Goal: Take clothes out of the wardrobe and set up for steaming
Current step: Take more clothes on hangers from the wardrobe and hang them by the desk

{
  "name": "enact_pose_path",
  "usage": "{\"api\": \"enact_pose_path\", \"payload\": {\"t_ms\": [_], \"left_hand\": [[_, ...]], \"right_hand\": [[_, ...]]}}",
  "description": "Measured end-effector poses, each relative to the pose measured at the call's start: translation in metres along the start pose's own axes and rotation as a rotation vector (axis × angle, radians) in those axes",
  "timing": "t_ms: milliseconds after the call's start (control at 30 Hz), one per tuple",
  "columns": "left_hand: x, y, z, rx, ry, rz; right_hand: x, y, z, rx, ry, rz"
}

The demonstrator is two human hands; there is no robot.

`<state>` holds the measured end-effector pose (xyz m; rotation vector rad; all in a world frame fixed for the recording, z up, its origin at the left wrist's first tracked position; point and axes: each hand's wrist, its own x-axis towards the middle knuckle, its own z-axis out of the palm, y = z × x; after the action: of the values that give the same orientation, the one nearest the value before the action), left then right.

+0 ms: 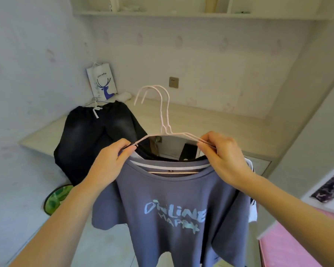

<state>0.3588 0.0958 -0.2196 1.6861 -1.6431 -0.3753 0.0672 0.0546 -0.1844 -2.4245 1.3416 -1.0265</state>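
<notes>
A pale desk (210,120) runs along the wallpapered wall, and dark shorts (96,135) with a white drawstring hang over its front edge on a hanger of their own. Nearer the camera, a blue-grey T-shirt (174,205) printed "ONLINE" hangs in mid-air, with a dark garment (143,153) and a white one (252,211) behind it. Two pink wire hangers (163,110) carry them, hooks upright and side by side. The left hand (108,162) pinches the hangers' left shoulder; the right hand (222,153) pinches the right shoulder, fingers curled round the wire. The clothes look to be out of the wardrobe, mid-carry. Next, I judge, the hangers need separating and setting down or hooking up near the shorts.
</notes>
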Motion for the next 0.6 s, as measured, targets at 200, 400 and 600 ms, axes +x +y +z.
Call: {"api": "enact_pose_path", "payload": {"t_ms": [200,400,600], "left_hand": [[0.025,-0.042,-0.014,-0.059,0.189,-0.086],[0.052,-0.072,-0.036,-0.034,0.351,-0.077],[0.080,-0.099,-0.053,0.050,0.380,-0.079]], "right_hand": [[0.045,-0.009,0.053,-0.212,0.042,-0.105],[0.088,-0.013,0.093,-0.129,0.022,-0.110],[0.126,0.002,0.135,-0.173,-0.003,-0.127]]}}
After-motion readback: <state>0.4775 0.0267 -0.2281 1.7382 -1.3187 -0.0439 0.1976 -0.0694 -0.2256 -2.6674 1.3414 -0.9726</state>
